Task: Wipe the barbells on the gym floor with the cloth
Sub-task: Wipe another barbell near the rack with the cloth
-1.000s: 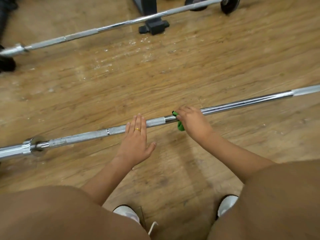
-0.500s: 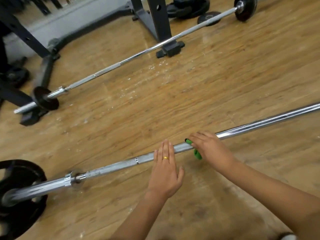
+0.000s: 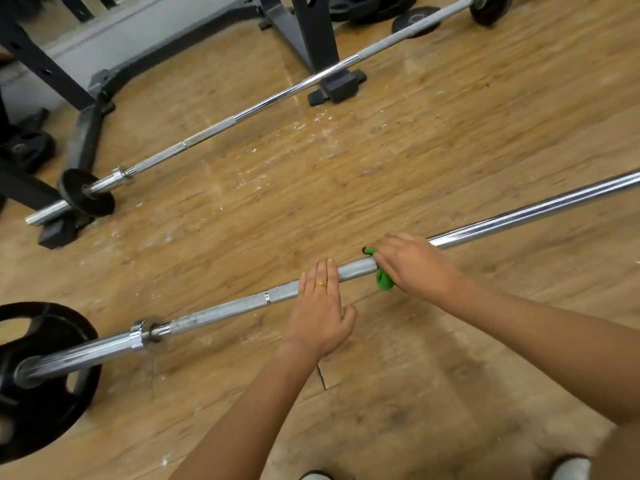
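Barbell — knurled steel; right hand grips crumpled green cloth.

Green cloth mostly beneath right hand; near barbell off-frame at right.

The floor is laid in light brown wood-grain planks, marked toward the middle with pale scuffs and white flecks. A dark metal rack is set on it at the far side, with its base legs spread out to the left, and a grey strip of wall is seen behind. Loose black weight plates are piled just beside the rack's upright.
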`<action>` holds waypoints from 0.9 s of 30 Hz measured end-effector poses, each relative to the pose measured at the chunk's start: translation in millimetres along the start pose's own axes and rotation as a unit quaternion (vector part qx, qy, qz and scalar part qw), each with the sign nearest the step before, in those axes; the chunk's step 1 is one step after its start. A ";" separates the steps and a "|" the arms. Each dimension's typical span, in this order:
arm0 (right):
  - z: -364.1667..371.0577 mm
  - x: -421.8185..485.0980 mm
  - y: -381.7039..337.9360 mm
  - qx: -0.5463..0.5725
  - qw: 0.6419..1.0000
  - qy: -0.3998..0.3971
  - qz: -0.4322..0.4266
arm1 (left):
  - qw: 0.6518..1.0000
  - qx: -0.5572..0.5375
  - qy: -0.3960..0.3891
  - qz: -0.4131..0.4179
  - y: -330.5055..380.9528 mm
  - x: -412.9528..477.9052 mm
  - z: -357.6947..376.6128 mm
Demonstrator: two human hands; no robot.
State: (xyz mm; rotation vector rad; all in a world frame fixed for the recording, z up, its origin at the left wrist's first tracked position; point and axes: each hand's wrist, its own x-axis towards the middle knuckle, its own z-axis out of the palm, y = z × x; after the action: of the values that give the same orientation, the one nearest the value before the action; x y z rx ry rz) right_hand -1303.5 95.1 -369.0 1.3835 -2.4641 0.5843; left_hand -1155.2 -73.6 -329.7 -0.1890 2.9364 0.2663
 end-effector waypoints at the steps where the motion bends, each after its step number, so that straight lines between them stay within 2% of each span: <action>1: 4.1 1.3 -6.2 -0.002 0.999 0.016 0.035 | 1.000 0.004 0.001 -0.002 -1.1 3.4 -0.2; 3: 14.5 1.0 -22.7 -0.018 0.996 0.035 0.075 | 1.000 0.007 0.006 -0.013 -3.1 9.8 -0.6; 8: 19.6 2.3 5.5 -0.037 0.999 0.016 -0.023 | 1.000 -0.009 -0.006 -0.014 -10.1 22.3 -6.5; 13: 20.2 1.7 17.0 -0.038 0.998 0.049 0.027 | 1.000 -0.006 -0.008 -0.027 -8.8 31.8 -9.2; 19: 25.6 30.3 6.3 -0.009 0.997 0.036 -0.068 | 0.999 0.025 -0.046 -0.006 -17.3 42.3 -18.1; 23: 17.2 28.5 23.5 0.008 0.998 0.042 -0.047 | 0.999 0.015 -0.032 0.000 -23.7 48.3 -18.4; 27: 25.4 30.2 22.5 -0.012 0.999 0.039 0.001 | 0.999 0.004 -0.018 -0.029 -20.2 54.8 -16.6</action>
State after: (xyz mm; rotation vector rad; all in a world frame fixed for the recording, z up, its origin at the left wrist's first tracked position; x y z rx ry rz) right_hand -1339.0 71.2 -384.1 1.3240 -2.4034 0.5958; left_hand -1208.6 -102.4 -327.8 -0.2652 2.8912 0.2465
